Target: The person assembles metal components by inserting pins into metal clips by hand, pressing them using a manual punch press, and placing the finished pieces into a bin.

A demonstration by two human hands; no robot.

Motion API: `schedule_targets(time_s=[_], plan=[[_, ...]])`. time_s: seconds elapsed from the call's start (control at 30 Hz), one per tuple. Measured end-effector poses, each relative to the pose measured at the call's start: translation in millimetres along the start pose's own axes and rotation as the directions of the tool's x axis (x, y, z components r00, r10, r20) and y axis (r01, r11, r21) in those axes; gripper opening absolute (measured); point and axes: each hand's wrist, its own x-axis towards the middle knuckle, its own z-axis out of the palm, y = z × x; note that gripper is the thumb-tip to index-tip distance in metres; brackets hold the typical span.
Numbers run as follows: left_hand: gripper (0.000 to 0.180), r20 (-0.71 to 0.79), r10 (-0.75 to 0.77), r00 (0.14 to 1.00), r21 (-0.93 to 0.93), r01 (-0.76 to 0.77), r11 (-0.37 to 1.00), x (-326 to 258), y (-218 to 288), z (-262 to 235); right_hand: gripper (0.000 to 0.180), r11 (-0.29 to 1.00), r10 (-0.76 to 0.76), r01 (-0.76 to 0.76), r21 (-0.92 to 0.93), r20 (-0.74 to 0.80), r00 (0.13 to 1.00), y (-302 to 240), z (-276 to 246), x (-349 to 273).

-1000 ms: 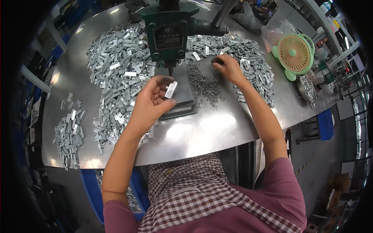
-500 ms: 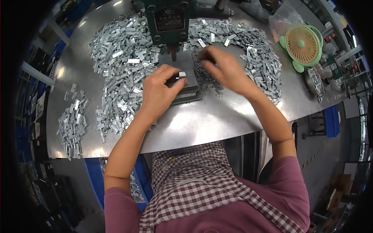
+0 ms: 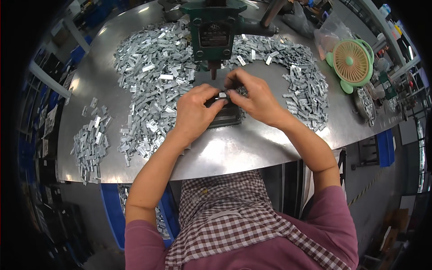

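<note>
My left hand [image 3: 194, 111] and my right hand [image 3: 254, 96] meet over a dark block [image 3: 226, 118] in front of a green press machine [image 3: 215, 28]. Between the fingertips of both hands sits a small silver metal clip [image 3: 222, 95]. The press's ram tip [image 3: 213, 72] hangs just beyond the hands. A big heap of silver metal clips [image 3: 150, 81] lies to the left of the press. Another heap [image 3: 301, 78] curves around on the right.
A grey metal table [image 3: 234, 150] carries everything. A small pile of clips [image 3: 91, 139] lies at the table's left. A green and orange desk fan [image 3: 352, 61] stands at the right, with a plastic bag [image 3: 328, 38] behind it. Blue bins [image 3: 110, 202] sit below the table.
My right hand has come back from the right heap to the middle and joined my left hand on the small clip. The view has shifted slightly toward the press.
</note>
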Motion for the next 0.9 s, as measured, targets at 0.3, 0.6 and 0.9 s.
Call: schedule_targets(time_s=[0.3, 0.6, 0.9], plan=[[0.02, 0.015, -0.033, 0.999, -0.129, 0.035, 0.991, 6, 0, 3, 0.029, 0.971, -0.226, 0.226, -0.076, 0.016, 0.974, 19, 5, 5], [0.019, 0.041, -0.034, 0.999, -0.111, 0.038, 0.993, 4, 8, 0, 0.025, 0.959, -0.258, 0.268, -0.096, 0.102, 0.961, 3, -10, 5], [0.016, -0.001, -0.048, 0.999, -0.131, 0.048, 0.99, 4, 10, 1, 0.02, 0.88, -0.351, 0.393, -0.268, 0.192, 0.916, 0, -9, 9]])
